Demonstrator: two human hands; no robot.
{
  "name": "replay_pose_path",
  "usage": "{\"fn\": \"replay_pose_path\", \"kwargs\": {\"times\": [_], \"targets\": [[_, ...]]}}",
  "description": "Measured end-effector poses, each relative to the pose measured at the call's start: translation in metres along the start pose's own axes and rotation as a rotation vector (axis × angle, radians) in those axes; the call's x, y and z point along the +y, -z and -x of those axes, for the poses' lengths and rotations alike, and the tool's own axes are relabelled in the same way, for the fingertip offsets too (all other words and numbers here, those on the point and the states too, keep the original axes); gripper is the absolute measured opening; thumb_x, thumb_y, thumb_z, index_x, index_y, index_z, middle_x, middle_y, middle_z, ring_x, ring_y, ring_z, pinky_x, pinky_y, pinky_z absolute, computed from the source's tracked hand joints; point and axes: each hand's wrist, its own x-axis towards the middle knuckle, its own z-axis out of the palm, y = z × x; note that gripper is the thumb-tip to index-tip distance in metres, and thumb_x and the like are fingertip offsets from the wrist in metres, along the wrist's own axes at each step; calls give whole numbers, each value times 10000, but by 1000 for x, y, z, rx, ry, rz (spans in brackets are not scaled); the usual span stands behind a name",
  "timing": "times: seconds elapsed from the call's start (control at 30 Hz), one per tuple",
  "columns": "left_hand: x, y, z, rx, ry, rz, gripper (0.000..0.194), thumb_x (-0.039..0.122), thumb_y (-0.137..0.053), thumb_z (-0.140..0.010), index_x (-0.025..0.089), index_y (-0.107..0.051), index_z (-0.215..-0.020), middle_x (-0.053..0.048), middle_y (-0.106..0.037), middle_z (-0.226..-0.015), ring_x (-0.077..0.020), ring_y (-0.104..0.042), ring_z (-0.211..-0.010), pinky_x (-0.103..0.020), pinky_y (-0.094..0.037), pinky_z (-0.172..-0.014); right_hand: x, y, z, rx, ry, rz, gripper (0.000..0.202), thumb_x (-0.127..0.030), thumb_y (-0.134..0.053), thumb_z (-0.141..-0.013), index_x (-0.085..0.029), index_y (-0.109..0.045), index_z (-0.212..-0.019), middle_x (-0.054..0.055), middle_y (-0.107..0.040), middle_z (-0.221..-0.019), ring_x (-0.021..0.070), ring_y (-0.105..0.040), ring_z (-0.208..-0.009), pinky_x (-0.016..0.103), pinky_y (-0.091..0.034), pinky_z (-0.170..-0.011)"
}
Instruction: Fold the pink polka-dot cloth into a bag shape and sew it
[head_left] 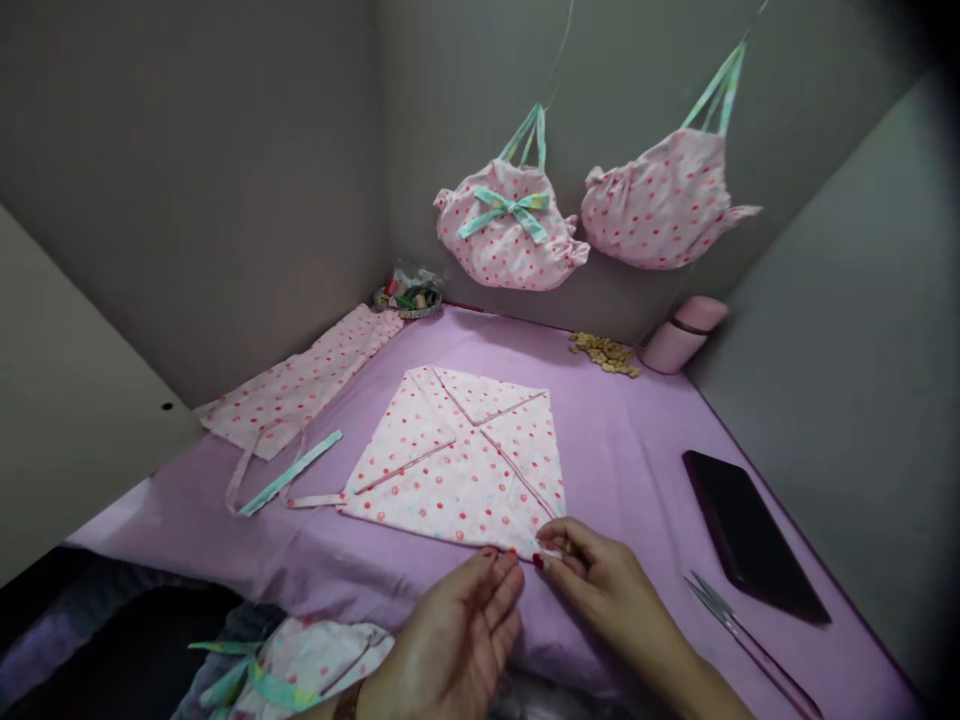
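The folded pink spotted cloth [457, 460] lies flat in the middle of the purple table [622, 440], and both hands meet at its near corner. The left hand [457, 640] has its fingers close together and touches the cloth's edge, while the right hand [600, 580] pinches the corner between thumb and fingers. A dark phone [750, 535] and thin scissors [742, 635] lie to the right, and two little pink bags [510, 225] hang on the wall behind.

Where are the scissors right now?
In the head view the scissors lie on the purple cloth, right of the right hand, just in front of the dark phone.
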Motion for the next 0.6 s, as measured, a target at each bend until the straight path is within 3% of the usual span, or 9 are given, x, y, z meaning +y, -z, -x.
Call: {"fn": "replay_pose_path", "kwargs": {"times": [0.1,0.23,0.4,0.6], "targets": [[4,-2,-2,36,59,-9,252,159,-439,-886,89,-505,-1119,-135,-537,-1257,-191,-522,-1133,-265,-384,-898,5,-1,1,11,85,40,211,-272,-502,-846,-201,-543,-1040,4,-654,-796,122,-599,-635,202,-465,-587],[9,-4,-5,90,114,-11,325,174,-484,-868,120,-455,-1188,-125,-557,-1236,-208,-562,-1087,-282,-378,-920,15,-5,5,103,405,199,200,-172,-491,-856,-216,-549,-1042,26,-668,-917,131,-634,-787,212,-486,-695],[15,-3,-11,108,143,33,356,160,-507,-840,117,-449,-1189,-159,-518,-1276,-242,-546,-1120,-302,-382,-932,21,-7,4,193,568,396,233,-102,-444,-854,-183,-561,-1038,33,-651,-774,131,-613,-659,218,-468,-601],[18,-1,-21,135,239,-3,183,132,-564,-781,143,-576,-963,-125,-584,-1210,-236,-541,-1122,-327,-346,-949,26,-3,-1,285,617,431,225,-66,-460,-834,-171,-568,-1001,4,-562,-608,120,-540,-533,221,-415,-513]]}}
